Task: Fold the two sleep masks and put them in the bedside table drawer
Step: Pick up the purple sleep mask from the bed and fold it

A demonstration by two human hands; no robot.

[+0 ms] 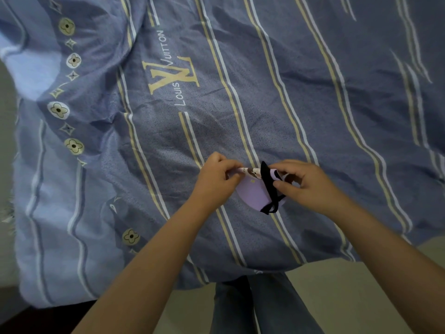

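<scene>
A lilac sleep mask [252, 195] with a black elastic strap [269, 186] lies on the blue striped bedspread [168, 141], near the bed's front edge. A small printed figure shows along its folded top edge. My left hand [218, 177] pinches the mask's left end. My right hand [305, 182] pinches its right end, beside the strap. Both hands hold the mask just above the cover. Only one mask is in view. The bedside table drawer is out of sight.
The bedspread carries yellow and white stripes, a flower border at the left [59, 109] and a large printed logo [173, 73]. Its front edge hangs over a pale floor [337, 297]. My legs in blue jeans [260, 307] stand against the bed.
</scene>
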